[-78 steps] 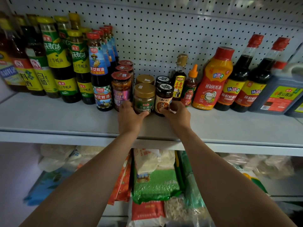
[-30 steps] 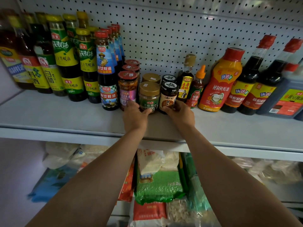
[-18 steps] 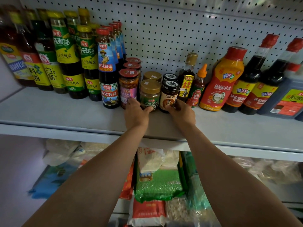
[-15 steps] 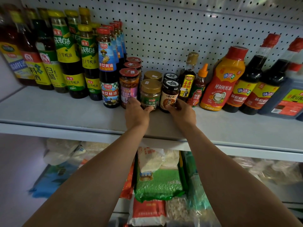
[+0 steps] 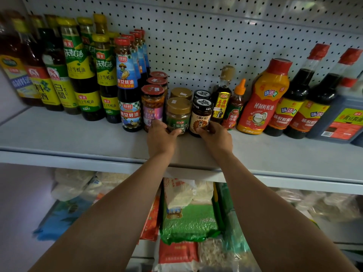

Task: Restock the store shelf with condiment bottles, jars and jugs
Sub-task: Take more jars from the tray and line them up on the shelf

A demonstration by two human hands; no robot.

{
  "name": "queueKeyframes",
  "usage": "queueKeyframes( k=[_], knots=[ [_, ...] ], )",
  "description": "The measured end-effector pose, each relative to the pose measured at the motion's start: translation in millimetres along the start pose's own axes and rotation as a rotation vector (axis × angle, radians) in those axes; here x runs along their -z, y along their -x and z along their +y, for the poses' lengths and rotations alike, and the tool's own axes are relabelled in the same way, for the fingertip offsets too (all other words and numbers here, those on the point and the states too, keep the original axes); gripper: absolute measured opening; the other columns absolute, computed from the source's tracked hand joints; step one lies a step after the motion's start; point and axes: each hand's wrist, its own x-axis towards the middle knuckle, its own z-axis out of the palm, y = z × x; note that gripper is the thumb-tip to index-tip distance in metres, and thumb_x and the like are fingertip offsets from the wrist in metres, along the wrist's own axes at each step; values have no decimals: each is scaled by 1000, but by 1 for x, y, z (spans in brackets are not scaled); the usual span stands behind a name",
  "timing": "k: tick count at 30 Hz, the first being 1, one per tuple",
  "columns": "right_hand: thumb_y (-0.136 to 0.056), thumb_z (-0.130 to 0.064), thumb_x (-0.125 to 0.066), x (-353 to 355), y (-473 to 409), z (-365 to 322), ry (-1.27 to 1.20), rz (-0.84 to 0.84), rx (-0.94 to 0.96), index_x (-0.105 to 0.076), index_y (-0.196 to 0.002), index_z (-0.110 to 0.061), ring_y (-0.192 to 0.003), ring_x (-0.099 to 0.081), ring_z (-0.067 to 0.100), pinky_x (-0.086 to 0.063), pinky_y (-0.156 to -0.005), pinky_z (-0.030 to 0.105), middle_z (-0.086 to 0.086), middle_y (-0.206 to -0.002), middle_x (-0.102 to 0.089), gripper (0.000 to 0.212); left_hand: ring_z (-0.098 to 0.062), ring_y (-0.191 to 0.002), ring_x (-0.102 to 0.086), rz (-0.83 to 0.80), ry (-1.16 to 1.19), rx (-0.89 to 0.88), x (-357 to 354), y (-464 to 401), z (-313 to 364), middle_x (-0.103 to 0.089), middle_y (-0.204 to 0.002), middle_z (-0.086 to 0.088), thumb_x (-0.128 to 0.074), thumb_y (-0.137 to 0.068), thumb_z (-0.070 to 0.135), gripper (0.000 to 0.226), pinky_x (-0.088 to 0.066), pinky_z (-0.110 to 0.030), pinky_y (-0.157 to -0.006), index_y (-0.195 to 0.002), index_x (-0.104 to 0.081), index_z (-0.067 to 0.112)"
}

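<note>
While both jars stand mid-shelf, left hand (image 5: pixel 160 137) grips the gold-lidded sesame jar (image 5: pixel 178 114), right hand (image 5: pixel 215 137) the black-lidded jar (image 5: pixel 201 116); hands apart. Red-lidded jar (image 5: pixel 152 107) touches on left. Best slid back together, bases flat on the shelf (image 5: pixel 78 138), labels facing near.

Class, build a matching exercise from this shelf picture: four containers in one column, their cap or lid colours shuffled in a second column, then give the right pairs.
Column 1
1. sesame paste jar held by the left hand
2. dark sauce jar held by the right hand
3. chili jar
4. small sauce bottle

Column 2
A. orange
B. black
C. gold
D. red

Pairs: 1-C, 2-B, 3-D, 4-A
</note>
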Motion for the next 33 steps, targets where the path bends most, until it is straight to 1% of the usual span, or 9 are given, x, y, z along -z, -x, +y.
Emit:
queueKeyframes(
  k=[4,6,8,13,16,23,27,30,33],
  knots=[
    [-83,-53,-69,3,3,0,-78,-7,-13,-65,-122,-32,-106,-64,14,-47,-80,31,-12,-113,-71,44,-14,-87,-59,30,103,20,12,1,-2,-64,-97,2,-77,-84,32,35,-43,-27,-74,-106,-60,10],
    [-84,-50,-69,4,4,0,-113,-9,-12,-66,-123,-32,-107,-63,14,-48,-82,31,-11,-114,-71,43,-18,-88,-66,83,209,86,17,-2,-6,-68,-100,-1,-75,-86,31,33,-54,-31,-74,-106,-63,8],
    [-85,-49,-69,5,3,1,-110,-4,-6,-67,-122,-31,-106,-63,15,-47,-82,30,-10,-113,-71,41,-23,-87,-71,115,321,168,21,-6,-8,-69,-106,-7,-74,-88,27,32,-58,-27,-63,-108,-60,7],
    [-86,-47,-70,4,3,1,-91,3,-6,-67,-122,-29,-105,-64,17,-46,-81,30,-7,-113,-72,40,-20,-67,-72,141,473,359,23,-19,-8,-70,-102,-11,-67,-94,24,33,-48,-15,-42,-116,-52,4],
    [-86,-45,-70,3,2,1,-80,14,-1,-68,-121,-29,-105,-64,17,-48,-83,31,-7,-113,-72,39,-12,-55,-68,120,472,395,20,-25,-11,-71,-101,-11,-66,-95,26,34,-51,-18,-43,-117,-54,3],
    [-85,-47,-69,1,2,1,-69,30,-8,-68,-119,-31,-104,-64,16,-47,-81,31,-9,-112,-72,38,-15,-60,-69,132,483,373,15,-28,-10,-71,-103,-13,-66,-94,25,34,-51,-18,-42,-115,-56,1],
    [-86,-46,-69,1,2,1,-68,29,2,-68,-120,-29,-104,-65,17,-49,-82,32,-8,-112,-72,38,-15,-58,-70,133,428,336,17,-24,-10,-72,-98,-12,-66,-95,29,34,-50,-17,-42,-113,-57,2],
    [-86,-46,-69,1,3,0,-64,32,9,-68,-120,-29,-104,-65,18,-50,-83,32,-6,-111,-72,38,-14,-64,-68,81,212,148,13,-12,-11,-72,-90,-5,-67,-91,42,37,-52,-27,-55,-103,-61,8],
    [-87,-45,-70,2,4,0,-75,29,16,-68,-121,-28,-104,-65,18,-50,-83,32,-5,-112,-72,38,-19,-72,-61,16,-80,-10,10,-4,-8,-66,-79,0,-67,-84,57,46,-32,-26,-52,-89,-64,11]
  ],
)
